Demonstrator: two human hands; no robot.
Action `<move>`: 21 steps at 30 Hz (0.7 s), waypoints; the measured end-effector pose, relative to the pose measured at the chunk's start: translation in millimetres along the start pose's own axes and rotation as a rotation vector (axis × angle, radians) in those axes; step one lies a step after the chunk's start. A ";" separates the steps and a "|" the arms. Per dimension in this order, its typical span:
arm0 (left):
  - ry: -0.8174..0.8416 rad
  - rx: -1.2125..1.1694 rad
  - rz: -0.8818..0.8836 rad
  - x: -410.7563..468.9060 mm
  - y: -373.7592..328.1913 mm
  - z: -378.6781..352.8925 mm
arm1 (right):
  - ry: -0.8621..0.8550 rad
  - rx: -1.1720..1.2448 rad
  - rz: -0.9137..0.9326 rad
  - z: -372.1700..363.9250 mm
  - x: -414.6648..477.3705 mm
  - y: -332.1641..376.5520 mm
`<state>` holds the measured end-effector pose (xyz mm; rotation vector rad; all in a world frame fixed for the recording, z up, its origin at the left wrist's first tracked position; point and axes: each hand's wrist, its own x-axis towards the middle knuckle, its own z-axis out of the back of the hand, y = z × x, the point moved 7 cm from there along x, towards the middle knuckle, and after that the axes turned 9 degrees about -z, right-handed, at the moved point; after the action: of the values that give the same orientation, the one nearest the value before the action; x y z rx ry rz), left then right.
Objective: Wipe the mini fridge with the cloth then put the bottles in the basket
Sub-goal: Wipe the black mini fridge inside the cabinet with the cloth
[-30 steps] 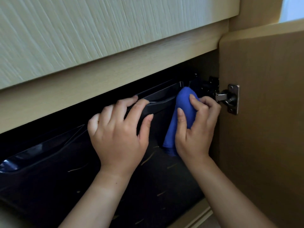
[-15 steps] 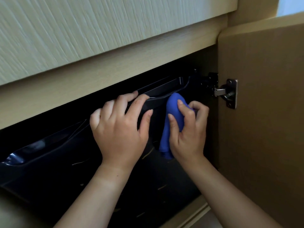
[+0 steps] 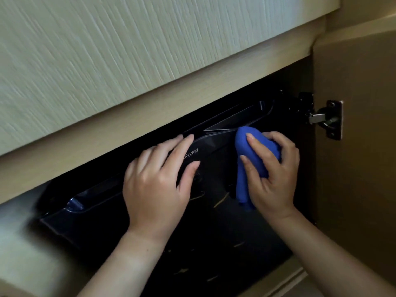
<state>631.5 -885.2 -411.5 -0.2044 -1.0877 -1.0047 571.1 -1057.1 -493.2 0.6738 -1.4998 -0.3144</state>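
Note:
The black glossy mini fridge (image 3: 214, 243) sits inside a wooden cabinet, its door facing me, with a recessed handle groove along the top edge. My left hand (image 3: 156, 185) lies flat on the door near the handle, fingers apart, fingertips at the groove. My right hand (image 3: 272, 174) grips a bunched blue cloth (image 3: 244, 168) and presses it against the upper right of the door, just under the groove. No bottles or basket are in view.
The cabinet door (image 3: 355, 168) stands open at the right, held by a metal hinge (image 3: 327, 121). A pale wood-grain drawer front (image 3: 128, 50) and a wooden rail (image 3: 107, 133) overhang the fridge. A light floor strip shows at the bottom.
My right hand has slid the blue cloth down and to the left from the top right corner near the hinge. My left hand has stayed on the handle area.

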 end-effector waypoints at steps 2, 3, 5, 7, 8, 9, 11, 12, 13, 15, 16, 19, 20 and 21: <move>-0.029 0.006 0.024 -2.6 -1.8 -0.9 | -0.042 0.003 -0.058 -0.6 2.5 1.8; -0.044 0.008 0.032 -3.3 -2.7 -1.2 | -0.067 0.013 -0.092 -2.3 3.2 5.1; -0.067 0.009 0.046 -3.6 -3.4 -1.1 | -0.090 0.028 -0.104 -8.1 2.1 16.0; -0.081 0.004 0.055 -3.2 -3.1 -0.6 | -0.065 0.017 -0.041 -13.4 0.2 24.9; -0.082 -0.002 0.054 -3.0 -2.8 -0.5 | -0.036 0.017 -0.011 -14.3 -0.5 25.8; -0.083 -0.009 0.055 -2.9 -2.4 -0.2 | -0.010 0.021 0.015 -14.1 -0.8 25.2; -0.081 -0.018 0.058 -2.8 -1.8 0.3 | 0.005 0.020 0.032 -10.4 0.0 20.8; -0.079 -0.022 0.062 -3.3 -1.4 0.2 | -0.010 0.020 0.006 -8.2 0.8 18.4; -0.081 -0.025 0.068 -3.7 -1.0 -0.1 | -0.036 0.022 -0.037 -6.9 1.7 17.2; -0.084 -0.029 0.076 -5.5 -0.1 -0.1 | -0.079 0.017 -0.103 -8.4 0.3 23.6; -0.085 -0.032 0.079 -6.1 0.3 -0.1 | -0.077 0.008 -0.103 -11.2 -2.3 30.1; -0.087 -0.060 0.081 -6.7 2.3 -0.1 | 0.040 -0.046 -0.030 -18.7 -16.8 40.9; -0.082 -0.068 0.079 -7.0 2.6 -0.3 | 0.086 -0.042 -0.041 -17.0 -22.2 38.5; -0.078 -0.073 0.078 -7.4 3.1 -0.4 | 0.119 -0.017 -0.087 -12.3 -26.7 34.4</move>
<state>633.5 -879.4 -416.7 -0.3457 -1.1066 -0.9738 573.8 -1011.9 -493.8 0.7330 -1.3558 -0.3472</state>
